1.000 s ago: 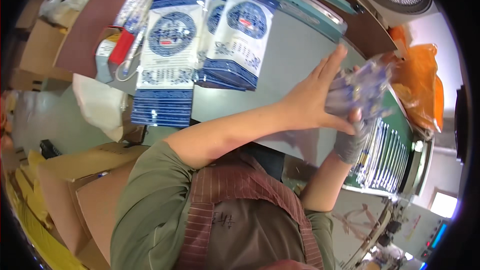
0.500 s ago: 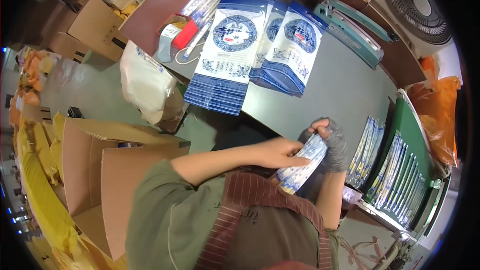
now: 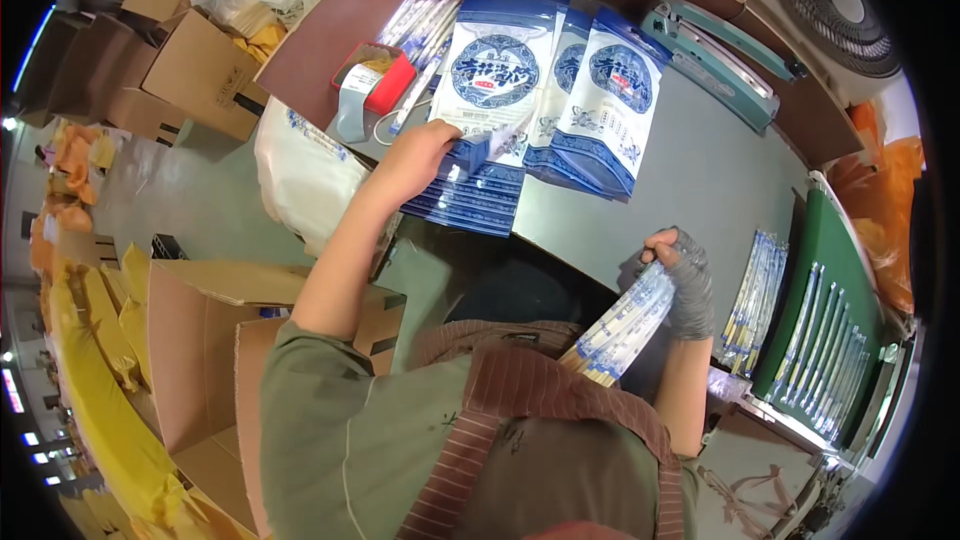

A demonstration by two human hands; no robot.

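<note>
The bundle of wrapped chopsticks (image 3: 622, 325) sat in the right hand (image 3: 678, 275), gloved in grey and closed round its upper end, slanting down toward the striped apron (image 3: 540, 410) just off the near edge of the grey counter (image 3: 700, 180). Half a second earlier both hands had been together on that bundle at the person's front; by now the left hand (image 3: 420, 155) had left it and reached out across the counter, its fingers pinched on the lower corner of a blue-and-white pouch (image 3: 490, 80) at the top of a fanned stack of pouches (image 3: 470, 200). More pouches of the same kind (image 3: 610, 105) lay overlapped just to the right. Left of the stack stood a red box (image 3: 375, 80), and behind the pouches a teal heat sealer (image 3: 715, 45) lay slantwise. At the right side a green tray (image 3: 830, 315) carried rows of wrapped chopsticks, with loose ones (image 3: 755, 290) beside it. Cardboard boxes (image 3: 195, 75) stood on the floor to the left, and a fan (image 3: 835, 0) showed at the upper right
</note>
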